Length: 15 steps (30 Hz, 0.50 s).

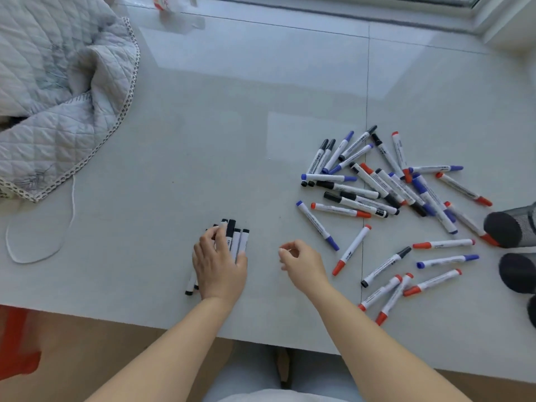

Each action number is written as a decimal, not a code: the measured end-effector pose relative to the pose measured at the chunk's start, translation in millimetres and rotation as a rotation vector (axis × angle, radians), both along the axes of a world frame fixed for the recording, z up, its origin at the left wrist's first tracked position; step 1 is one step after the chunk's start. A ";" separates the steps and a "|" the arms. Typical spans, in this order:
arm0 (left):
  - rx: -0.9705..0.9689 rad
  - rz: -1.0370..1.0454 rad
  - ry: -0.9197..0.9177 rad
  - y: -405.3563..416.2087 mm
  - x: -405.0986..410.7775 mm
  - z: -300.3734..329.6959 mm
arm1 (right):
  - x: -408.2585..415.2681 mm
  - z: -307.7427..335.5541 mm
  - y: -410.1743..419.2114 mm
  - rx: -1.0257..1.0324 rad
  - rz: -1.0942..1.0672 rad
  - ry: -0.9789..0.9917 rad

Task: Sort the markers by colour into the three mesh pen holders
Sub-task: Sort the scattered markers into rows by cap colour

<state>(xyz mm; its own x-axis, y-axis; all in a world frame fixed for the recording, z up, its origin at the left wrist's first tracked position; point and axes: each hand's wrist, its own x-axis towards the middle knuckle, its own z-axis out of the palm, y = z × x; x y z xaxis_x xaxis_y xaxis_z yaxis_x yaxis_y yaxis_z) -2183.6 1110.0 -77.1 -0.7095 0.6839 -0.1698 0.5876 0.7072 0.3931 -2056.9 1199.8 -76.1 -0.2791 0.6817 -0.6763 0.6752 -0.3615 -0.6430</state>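
A scattered heap of white markers (385, 187) with black, blue and red caps covers the right half of the pale floor. My left hand (219, 266) lies over a small bundle of black-capped markers (236, 236), fingers curled around them; their caps stick out past my fingertips and ends show below my palm. My right hand (301, 264) hovers to the right of that bundle, fingers loosely curled, nothing in it. A red-capped marker (351, 249) lies just right of this hand. Dark mesh pen holders (510, 230) lie on their sides at the right edge, partly cut off.
A quilted grey blanket (58, 91) fills the upper left, with a white cord loop (37, 236) below it. A cardboard sheet edge (87, 338) runs along the bottom. A window sill (493, 21) lies at the top right.
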 end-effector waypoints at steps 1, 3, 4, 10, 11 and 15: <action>0.054 -0.040 -0.017 9.1 7.2 4.9 | 16.2 3.7 6.3 0.030 -0.047 -0.006; 0.130 -0.127 -0.083 28.5 23.3 13.0 | 53.0 9.8 18.6 0.092 -0.141 -0.049; 0.150 -0.170 -0.121 38.1 31.6 15.8 | 71.9 12.3 24.2 0.126 -0.172 -0.085; 0.115 -0.349 -0.243 91.2 76.2 16.1 | 161.6 14.9 55.2 0.262 -0.051 -0.368; 0.089 -0.362 -0.236 100.0 82.2 14.4 | 168.9 13.7 60.8 0.292 0.022 -0.403; -0.031 -0.328 -0.240 132.0 98.1 6.9 | 180.0 4.6 80.4 0.373 0.285 -0.486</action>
<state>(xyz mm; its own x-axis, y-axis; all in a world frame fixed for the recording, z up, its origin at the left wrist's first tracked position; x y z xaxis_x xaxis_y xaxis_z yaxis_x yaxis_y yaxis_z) -2085.4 1242.0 -70.2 -0.3922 0.8595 -0.3279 0.6784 0.5109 0.5280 -1876.9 1280.2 -71.4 -0.2063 0.8385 -0.5043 0.9552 0.0610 -0.2895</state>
